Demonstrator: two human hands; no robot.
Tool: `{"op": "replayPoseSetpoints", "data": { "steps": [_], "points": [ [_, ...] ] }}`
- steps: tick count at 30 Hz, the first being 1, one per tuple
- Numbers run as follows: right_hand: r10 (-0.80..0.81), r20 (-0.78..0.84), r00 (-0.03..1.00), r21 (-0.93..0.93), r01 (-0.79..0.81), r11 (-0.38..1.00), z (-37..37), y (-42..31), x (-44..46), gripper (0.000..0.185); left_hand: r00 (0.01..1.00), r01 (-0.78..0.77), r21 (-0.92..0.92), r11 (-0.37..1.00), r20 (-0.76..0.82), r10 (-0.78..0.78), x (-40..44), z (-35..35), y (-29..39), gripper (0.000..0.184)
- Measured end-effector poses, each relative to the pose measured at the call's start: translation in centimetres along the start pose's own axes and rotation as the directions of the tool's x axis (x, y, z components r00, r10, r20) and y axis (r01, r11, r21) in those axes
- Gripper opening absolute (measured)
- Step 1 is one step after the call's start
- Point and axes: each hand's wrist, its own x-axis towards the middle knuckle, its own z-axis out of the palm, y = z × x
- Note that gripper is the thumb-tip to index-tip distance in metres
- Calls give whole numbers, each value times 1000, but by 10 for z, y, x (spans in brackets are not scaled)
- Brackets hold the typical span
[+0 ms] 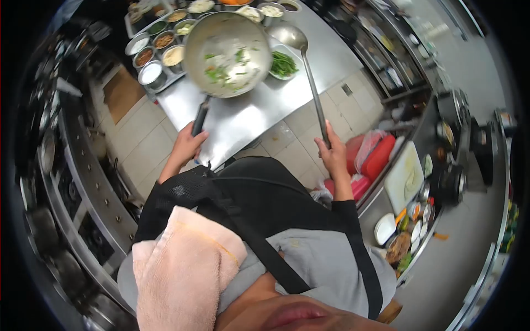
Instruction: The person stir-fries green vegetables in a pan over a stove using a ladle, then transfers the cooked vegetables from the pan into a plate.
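Observation:
My left hand (187, 144) is closed round the black handle of a wok (201, 47), which is tipped so that its inside faces me. Bits of chopped green vegetable (217, 73) and some pale pieces lie in the lower part of the wok. In my right hand (333, 151) is the long handle of a metal ladle (290, 36); its bowl is up beside the wok's right rim. A white dish (285, 76) holding cut green vegetables (283, 64) sits on the steel table, partly behind the wok.
The steel table (243, 124) carries several metal containers of ingredients, one with white contents (150, 73). Stove burners (94, 237) run along the left. A white cutting board (404, 179), red bags (377, 154) and plates (385, 229) are at the right.

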Motion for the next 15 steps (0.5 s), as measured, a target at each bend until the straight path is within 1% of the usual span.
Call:
{"op": "replayPoseSetpoints", "data": {
  "steps": [1, 3, 5, 8, 9, 11, 14, 15],
  "points": [
    [-66, 44, 997, -25, 67, 997, -5, -9, 19, 60, 1000, -31, 6, 999, 4, 31, 10, 10, 7, 21],
    [-205, 51, 977, -24, 206, 978, 3, -26, 64, 56, 997, -65, 48, 997, 37, 64, 34, 26, 26, 22],
    [-343, -11, 939, -9, 343, 939, 26, -41, 91, 53, 997, -58, 81, 995, 63, 53, 52, 43, 37, 22],
    [-252, 54, 966, -168, 257, 952, 46, -22, 89, 50, 996, -75, 94, 993, 53, 70, 71, 64, 58, 22],
    [-340, -4, 940, -201, 332, 921, 42, 1, 78, 49, 995, -89, 95, 992, 47, 85, 77, 69, 65, 22],
    [-224, 39, 974, -239, 227, 944, 14, 40, 55, 49, 994, -104, 128, 986, 30, 101, 85, 73, 65, 22],
    [-252, 38, 967, -229, 254, 940, -19, 78, 67, 49, 996, -88, 227, 970, -12, 93, 90, 75, 63, 22],
    [-272, 6, 962, -171, 269, 948, -19, 75, 79, 49, 994, -98, 246, 964, -15, 105, 92, 75, 63, 22]
  ]
}}
